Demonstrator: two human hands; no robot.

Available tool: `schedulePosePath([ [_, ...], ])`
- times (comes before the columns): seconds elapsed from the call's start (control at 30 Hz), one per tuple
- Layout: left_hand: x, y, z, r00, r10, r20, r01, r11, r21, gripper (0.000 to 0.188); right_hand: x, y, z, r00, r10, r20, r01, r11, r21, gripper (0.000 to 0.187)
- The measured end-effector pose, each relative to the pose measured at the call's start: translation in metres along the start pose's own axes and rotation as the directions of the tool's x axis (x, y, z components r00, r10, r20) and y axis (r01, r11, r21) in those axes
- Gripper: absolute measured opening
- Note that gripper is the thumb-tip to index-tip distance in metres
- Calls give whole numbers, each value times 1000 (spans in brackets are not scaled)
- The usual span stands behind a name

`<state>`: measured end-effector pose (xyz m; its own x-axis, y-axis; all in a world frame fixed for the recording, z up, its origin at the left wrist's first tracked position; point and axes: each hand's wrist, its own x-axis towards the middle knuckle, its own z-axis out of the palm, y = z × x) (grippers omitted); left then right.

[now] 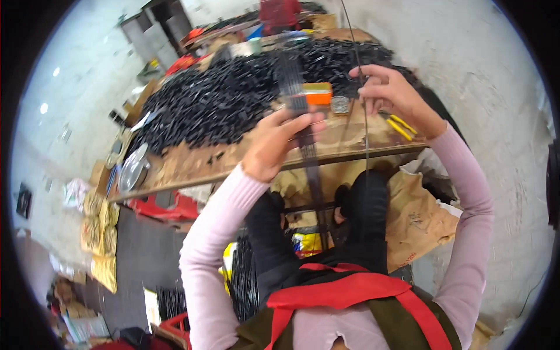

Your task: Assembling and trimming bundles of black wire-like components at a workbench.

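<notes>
My left hand (pixel 274 140) is closed around a bundle of thin dark rods (pixel 311 169). The rods stand nearly upright, and their upper ends are smeared by motion. My right hand (pixel 396 93) pinches one long thin dark rod (pixel 366 137) between thumb and fingers, apart from the bundle and to its right. Both hands are raised above the near edge of the wooden table (pixel 233 166). Beyond them spreads a big heap of small black pieces (pixel 204 99). Yellow-handled pliers (pixel 401 126) lie beneath my right hand, near a small greyish box (pixel 340 105) and an orange box (pixel 318 95).
A metal bowl (pixel 134 168) sits at the table's left end. Below it is a red plastic stool (pixel 166 207). More dark rods (pixel 242 280) stand beside my left leg, and a brown sack (pixel 417 219) lies by my right knee. Red clothing (pixel 279 16) shows at the far end.
</notes>
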<state>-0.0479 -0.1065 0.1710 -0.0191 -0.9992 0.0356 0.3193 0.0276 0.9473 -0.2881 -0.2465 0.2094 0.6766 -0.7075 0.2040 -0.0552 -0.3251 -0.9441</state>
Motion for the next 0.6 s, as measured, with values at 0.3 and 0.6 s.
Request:
schedulePosePath([
  [0.3, -41, -12, -27, 993, -6, -121, -1, 998, -58, 19, 12, 8, 122, 974, -5, 225, -2, 999, 33, 34],
  [0.6, -67, -11, -42, 990, -2, -142, -11, 996, -88, 30, 39, 22, 123, 917, -150, 371, 185, 981, -60, 42],
])
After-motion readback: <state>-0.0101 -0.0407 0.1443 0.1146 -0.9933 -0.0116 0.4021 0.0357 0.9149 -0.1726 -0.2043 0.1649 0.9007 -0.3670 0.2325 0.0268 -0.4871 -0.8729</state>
